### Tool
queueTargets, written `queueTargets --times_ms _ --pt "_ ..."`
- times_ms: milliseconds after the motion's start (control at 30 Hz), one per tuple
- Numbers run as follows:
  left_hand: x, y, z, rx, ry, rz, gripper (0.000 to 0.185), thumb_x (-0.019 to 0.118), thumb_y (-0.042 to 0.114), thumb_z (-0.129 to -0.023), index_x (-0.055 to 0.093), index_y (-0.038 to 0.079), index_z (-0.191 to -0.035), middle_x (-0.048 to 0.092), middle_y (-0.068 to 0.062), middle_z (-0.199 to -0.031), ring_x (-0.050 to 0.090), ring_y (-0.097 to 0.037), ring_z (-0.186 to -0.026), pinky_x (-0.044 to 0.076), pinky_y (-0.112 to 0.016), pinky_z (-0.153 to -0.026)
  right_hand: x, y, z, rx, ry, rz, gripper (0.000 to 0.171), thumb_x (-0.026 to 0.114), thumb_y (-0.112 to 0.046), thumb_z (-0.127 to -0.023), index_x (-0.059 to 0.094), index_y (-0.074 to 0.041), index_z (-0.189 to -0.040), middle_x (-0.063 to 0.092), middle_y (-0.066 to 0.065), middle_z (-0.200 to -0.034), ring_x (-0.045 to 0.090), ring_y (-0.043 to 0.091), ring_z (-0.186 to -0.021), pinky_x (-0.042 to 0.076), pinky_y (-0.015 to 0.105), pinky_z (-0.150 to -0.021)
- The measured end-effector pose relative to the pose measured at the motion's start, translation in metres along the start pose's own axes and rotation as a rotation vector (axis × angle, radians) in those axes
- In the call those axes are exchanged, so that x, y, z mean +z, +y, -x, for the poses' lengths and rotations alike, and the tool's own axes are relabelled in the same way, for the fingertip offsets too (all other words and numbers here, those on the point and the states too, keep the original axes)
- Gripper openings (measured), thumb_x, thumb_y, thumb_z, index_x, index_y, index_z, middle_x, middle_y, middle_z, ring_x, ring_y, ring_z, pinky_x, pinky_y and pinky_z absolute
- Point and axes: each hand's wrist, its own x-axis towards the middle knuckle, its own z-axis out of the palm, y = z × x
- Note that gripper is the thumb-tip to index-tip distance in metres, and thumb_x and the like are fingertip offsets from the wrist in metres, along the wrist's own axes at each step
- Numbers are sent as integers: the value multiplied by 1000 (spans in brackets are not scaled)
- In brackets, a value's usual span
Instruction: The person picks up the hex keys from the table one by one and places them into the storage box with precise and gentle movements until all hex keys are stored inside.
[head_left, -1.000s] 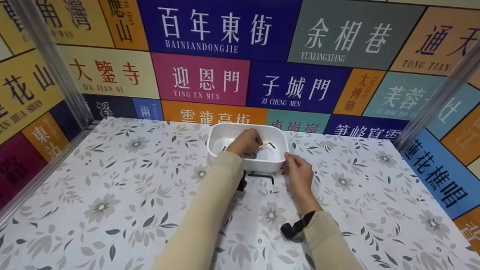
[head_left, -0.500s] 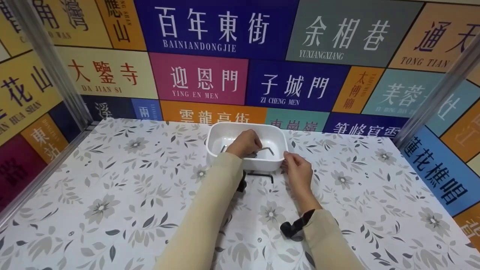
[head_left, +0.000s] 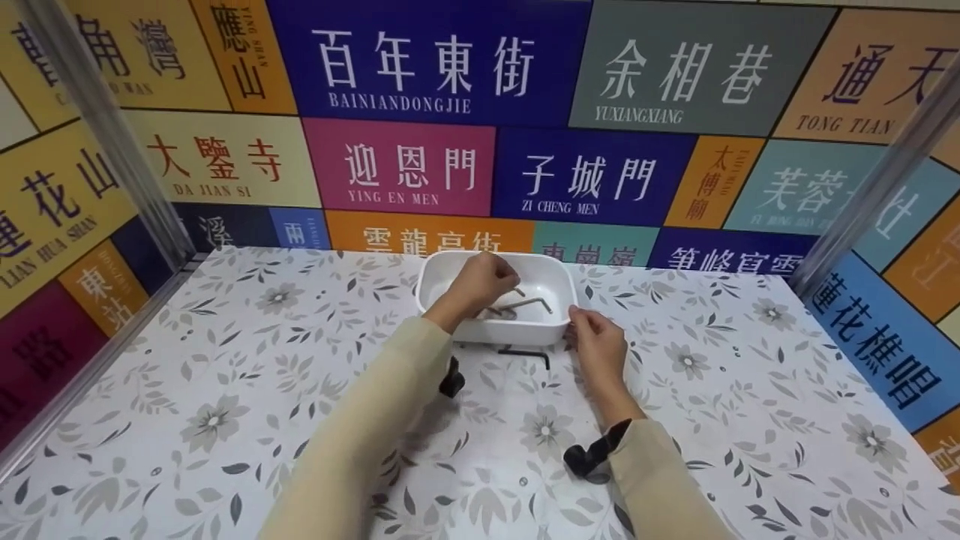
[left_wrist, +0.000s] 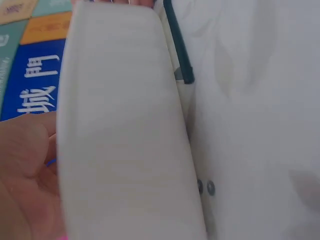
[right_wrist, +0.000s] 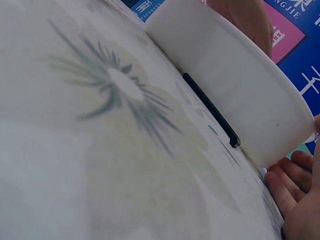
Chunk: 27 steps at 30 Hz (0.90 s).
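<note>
Nearest the viewer, two beige sleeves are reaching forward over the flower-patterned tablecloth (head_left: 225, 390), each wrist carrying a small black camera mount. The right hand (head_left: 598, 351) is resting by the near right corner of the white tub (head_left: 555, 330), its fingers loosely curled with the fingertips (head_left: 576, 318) lying against the tub's outer wall; the right wrist view is showing those fingers relaxed beside the rim rather than wrapped round it. Just in front of the tub's near wall, a black hex key (head_left: 525, 352) is lying flat on the cloth, almost touching the base of the tub, and the same key is showing as a dark bar along the foot of the wall in both wrist views. A little farther on, the left hand (head_left: 480, 286) is hanging over the inside of the tub, fingers bent downward and gathered close; whether they are pinching anything cannot be told. Inside the tub, a silver hex key (head_left: 529, 303) is lying on the bottom just right of that hand, with more small metal pieces partly hidden under the palm. Beyond the tub, the far wall is standing covered in coloured panels of place names (head_left: 442, 67).
</note>
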Motion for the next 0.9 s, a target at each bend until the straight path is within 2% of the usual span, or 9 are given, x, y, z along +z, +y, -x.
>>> queueTargets --times_ms 200,267,333,433,533,600,667,800,900 --pt "1 7 33 80 65 100 20 67 19 -96 78 5 -103 77 -10 -96 62 -11 -79 53 -24 -74 -3 3 1 26 -15 9 41 61 -41 -98 73 -7 -119 74 13 -111 71 18 -99 56 19 -79" --pt "3 14 45 119 92 144 21 67 22 -97 78 6 -102 78 -9 -95 60 -8 -77 50 -22 -72 -3 3 1 25 -15 2 42 61 -41 -98 73 -7 -119 75 12 -110 71 16 -97 56 19 -78" --pt "6 21 56 163 89 173 21 68 24 -96 78 7 -102 78 -8 -94 60 -7 -77 50 -22 -72 -3 2 0 12 -19 -13 42 61 -41 -98 73 -6 -118 75 13 -109 71 15 -94 57 20 -78" --pt "10 27 72 222 15 147 19 70 21 -94 78 6 -101 77 -8 -94 62 -7 -79 51 -21 -74 -3 0 0 -6 -23 5 43 61 -43 -98 74 -7 -117 75 13 -109 70 12 -91 56 19 -77" --pt "19 25 85 248 -98 68 16 71 18 -93 78 6 -101 77 -7 -93 63 -8 -78 52 -20 -73 -3 1 0 -11 -3 19 43 61 -44 -97 75 -7 -114 77 13 -107 71 11 -89 55 18 -76" --pt "24 22 91 258 -145 14 15 71 15 -92 78 5 -101 78 -7 -93 66 -9 -78 53 -20 -74 -4 1 1 -13 14 26 42 62 -43 -97 75 -7 -112 77 10 -104 70 10 -88 54 17 -75" --pt "28 21 96 252 -158 -34 15 71 14 -92 77 6 -102 78 -6 -95 69 -11 -82 54 -21 -78 -3 1 1 -6 7 1 41 63 -41 -97 75 -5 -112 77 10 -104 71 11 -88 55 17 -75" --pt "32 21 100 225 -128 -105 17 73 15 -91 77 7 -105 78 -5 -101 71 -16 -95 56 -27 -89 -1 -1 1 2 -20 -27 42 62 -39 -98 73 -3 -115 76 14 -108 71 12 -90 56 19 -77" --pt "33 21 99 212 -118 -113 20 73 14 -90 76 6 -108 77 -7 -106 71 -21 -103 55 -32 -96 -1 -2 0 6 -17 -20 42 61 -39 -98 73 -3 -116 75 16 -112 71 15 -94 57 20 -79"
